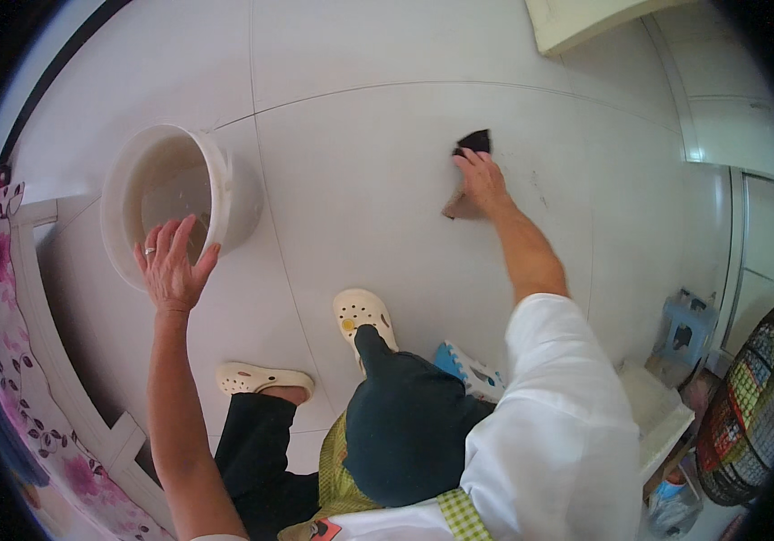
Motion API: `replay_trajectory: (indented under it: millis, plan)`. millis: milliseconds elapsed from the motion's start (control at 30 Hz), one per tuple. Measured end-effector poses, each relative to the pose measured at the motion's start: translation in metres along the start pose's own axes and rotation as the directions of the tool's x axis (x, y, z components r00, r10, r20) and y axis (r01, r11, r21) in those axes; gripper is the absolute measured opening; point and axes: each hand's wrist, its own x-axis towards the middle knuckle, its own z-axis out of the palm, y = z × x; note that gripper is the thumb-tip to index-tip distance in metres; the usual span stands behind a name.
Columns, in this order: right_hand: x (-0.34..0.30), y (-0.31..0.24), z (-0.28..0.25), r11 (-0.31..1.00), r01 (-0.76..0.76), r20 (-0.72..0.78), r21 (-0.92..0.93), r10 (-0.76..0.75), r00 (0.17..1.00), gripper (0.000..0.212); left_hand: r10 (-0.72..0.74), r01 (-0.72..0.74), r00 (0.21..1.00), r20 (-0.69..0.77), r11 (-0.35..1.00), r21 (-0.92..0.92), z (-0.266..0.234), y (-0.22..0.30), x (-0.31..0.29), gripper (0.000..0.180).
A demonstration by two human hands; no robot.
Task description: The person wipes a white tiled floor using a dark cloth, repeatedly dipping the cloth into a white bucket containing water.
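Note:
My right hand (483, 180) presses a folded dark cloth (474, 142) against the pale tiled floor (378, 216), its fingers closed over the middle. A lighter brown end of the cloth shows below the palm. At the left stands a white bucket (244, 194) with greyish water (178, 185) inside. Over the near part of its rim reaches my left hand (173, 268), a ring on one finger. Its fingers are stretched out above the opening, the thumb apart near the rim, with nothing visible in them.
Dark smudges (539, 187) mark the floor right of the cloth. My feet wear cream clogs (364, 311). A blue-and-white stool (473, 368) is beside my knee. A wire-caged round object (748, 406) stands far right, a flowered cloth (8, 298) hangs left, and cream furniture (585, 22) is ahead.

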Motion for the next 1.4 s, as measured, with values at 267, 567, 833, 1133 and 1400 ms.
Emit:
replay_trajectory:
  millis: [267, 567, 833, 1133, 1400]
  plan:
    - [-0.197, -0.066, 0.054, 0.899, 0.436, 0.114, 0.040, -0.438, 0.892, 0.035, 0.039, -0.039, 0.999, -0.022, 0.999, -0.007, 0.012, -0.007, 0.001, 0.050]
    - [-0.068, 0.042, 0.029, 0.995, 0.013, -0.015, -0.095, -0.014, 1.000, 0.040, 0.035, -0.037, 0.999, 0.024, 0.998, 0.052, 0.019, -0.004, 0.002, 0.049]
    - [-0.181, -0.008, 0.043, 0.879, 0.475, -0.196, 0.044, -0.459, 0.867, 0.029, -0.014, 0.007, 0.998, 0.064, 0.995, 0.101, 0.009, 0.003, -0.002, 0.058]
    - [-0.296, 0.013, 0.108, 0.977, -0.042, 0.432, 0.210, -0.054, 0.900, 0.037, -0.117, 0.103, 0.993, 0.035, 0.956, 0.273, -0.002, 0.024, -0.009, 0.060]
    - [-0.237, 0.115, -0.041, 0.830, -0.543, -0.029, 0.124, 0.550, 0.835, 0.030, -0.029, 0.068, 0.984, -0.178, 0.974, 0.217, -0.027, 0.030, -0.064, 0.063]
